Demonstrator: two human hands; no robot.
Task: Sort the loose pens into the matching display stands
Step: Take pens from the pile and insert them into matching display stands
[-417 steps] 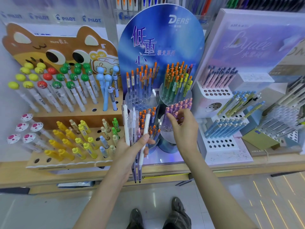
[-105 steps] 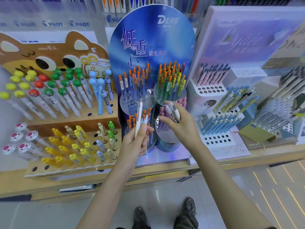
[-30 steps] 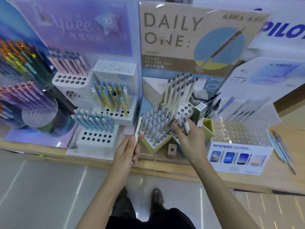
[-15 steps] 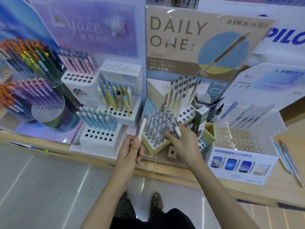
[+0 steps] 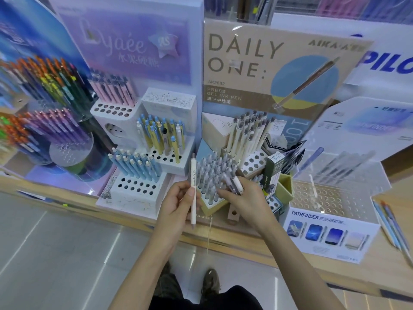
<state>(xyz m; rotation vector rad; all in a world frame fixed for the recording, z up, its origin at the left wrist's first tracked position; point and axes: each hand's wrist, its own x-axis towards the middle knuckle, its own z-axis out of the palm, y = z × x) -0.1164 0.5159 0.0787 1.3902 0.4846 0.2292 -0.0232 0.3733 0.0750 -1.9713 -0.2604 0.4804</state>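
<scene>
My left hand [image 5: 177, 208] grips a cream-white pen [image 5: 193, 189] upright in front of the shelf. My right hand [image 5: 244, 198] holds a couple of pens [image 5: 234, 184], one cream-white and one darker, and its fingers reach into the front block of grey-capped pens [image 5: 212, 173] on the "DAILY ONE" stand [image 5: 254, 74]. Behind that block a raised tier holds cream pens with grey caps [image 5: 247, 133]. To the left is the lilac stand [image 5: 134, 186] with blue, yellow and pink pens.
A round blue stand [image 5: 44, 108] with orange, green and purple pens is at far left. A clear "PATHFINDER" rack [image 5: 328, 220] stands at right, with loose pens [image 5: 388, 222] beside it. The wooden shelf edge [image 5: 245, 240] runs under my hands; tiled floor and my shoes lie below.
Since a second ago my right hand has come down with its pens onto the front block of grey-capped pens. My left hand has stayed beside it with its cream pen.
</scene>
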